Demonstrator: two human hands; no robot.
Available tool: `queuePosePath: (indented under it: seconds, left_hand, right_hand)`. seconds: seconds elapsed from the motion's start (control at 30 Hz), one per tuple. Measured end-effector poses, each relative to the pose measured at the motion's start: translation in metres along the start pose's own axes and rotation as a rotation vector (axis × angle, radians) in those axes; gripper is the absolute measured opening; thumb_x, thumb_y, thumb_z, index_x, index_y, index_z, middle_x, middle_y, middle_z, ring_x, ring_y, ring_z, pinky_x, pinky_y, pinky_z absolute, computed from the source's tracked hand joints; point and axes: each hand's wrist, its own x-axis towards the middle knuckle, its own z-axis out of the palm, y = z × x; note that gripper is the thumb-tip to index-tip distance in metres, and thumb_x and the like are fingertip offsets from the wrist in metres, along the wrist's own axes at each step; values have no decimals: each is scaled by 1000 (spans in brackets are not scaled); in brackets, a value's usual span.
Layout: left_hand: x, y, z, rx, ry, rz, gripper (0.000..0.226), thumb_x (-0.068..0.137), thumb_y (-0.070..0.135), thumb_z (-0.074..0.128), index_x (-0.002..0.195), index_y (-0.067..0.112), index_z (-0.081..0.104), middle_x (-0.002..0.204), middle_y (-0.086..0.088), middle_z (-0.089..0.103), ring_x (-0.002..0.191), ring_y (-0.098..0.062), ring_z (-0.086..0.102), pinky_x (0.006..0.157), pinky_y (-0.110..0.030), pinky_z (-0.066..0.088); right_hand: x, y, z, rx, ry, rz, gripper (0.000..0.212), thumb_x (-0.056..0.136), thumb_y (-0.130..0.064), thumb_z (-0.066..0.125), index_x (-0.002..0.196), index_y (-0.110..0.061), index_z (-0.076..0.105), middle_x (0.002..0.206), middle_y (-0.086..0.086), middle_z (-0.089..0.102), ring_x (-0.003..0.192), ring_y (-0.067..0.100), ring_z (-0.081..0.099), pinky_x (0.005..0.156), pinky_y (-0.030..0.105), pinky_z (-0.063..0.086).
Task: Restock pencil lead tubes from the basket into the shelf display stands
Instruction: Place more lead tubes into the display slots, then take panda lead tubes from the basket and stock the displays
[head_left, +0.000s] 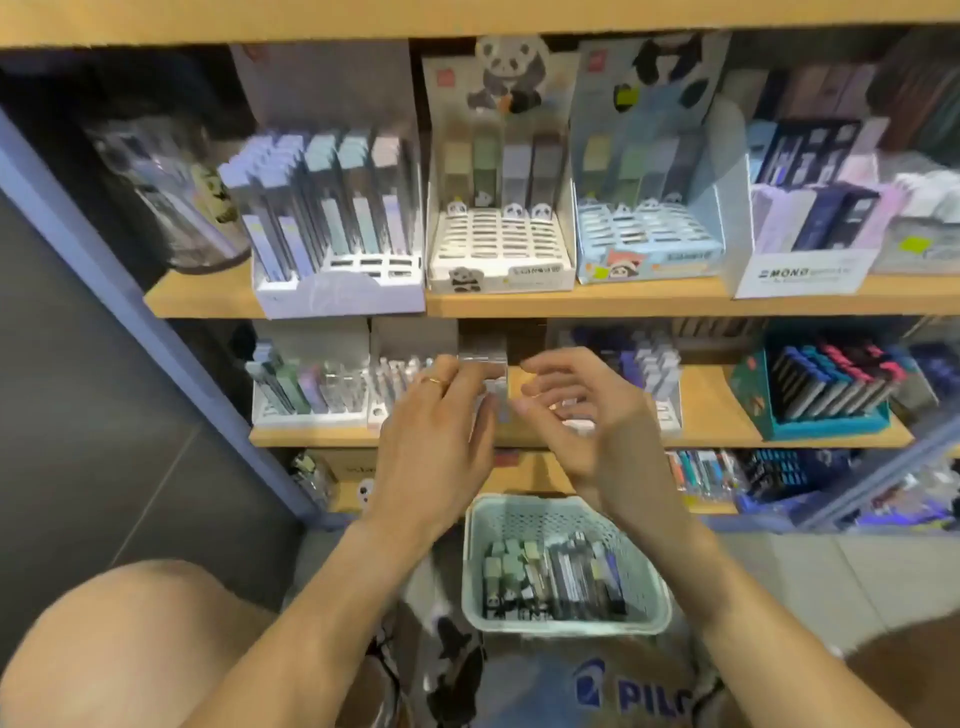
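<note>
My left hand (436, 415), a ring on one finger, grips a clear pack of lead tubes (491, 387) in front of the middle shelf. My right hand (576, 415) hovers just right of the pack with loosely curled fingers, and I see nothing in them. Below the hands, a pale green basket (475, 566) on the floor holds several green and dark lead tubes (553, 577). White display stands (306, 405) with tubes line the middle shelf, partly hidden by my hands. On the upper shelf stand a lilac stand (337, 291), a white panda stand (498, 249) and a blue stand (649, 249).
A teal stand (826, 415) of dark tubes sits at the right of the middle shelf, and a white box of erasers (800, 270) above it. The blue shelf frame (156, 332) runs down the left. My bare knee (119, 639) is at lower left, a printed bag (623, 691) below the basket.
</note>
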Motion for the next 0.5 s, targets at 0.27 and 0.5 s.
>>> queuePosePath:
  seconds: [0.27,0.5]
  left_hand:
    - [-75,-11,113,57,-932,-245,53,109,32,45,159,19,31,149,-15,50,128,-35,57,99,-40,49]
    - [-99,-25,205,-176,-1046,-702,51,106,35,53,154,19,43,152,-4,52,132,-26,57,103,-28,44]
  right_hand:
    - [-121,199,5,-127,-248,894,19,85,-11,81,94,-21,68,106,7,74,105,25,69,95,39,54]
    - [-129,257,12,-389,-217,1145,17,87,-18,72,103,-10,72,102,10,74,101,30,70,78,30,52]
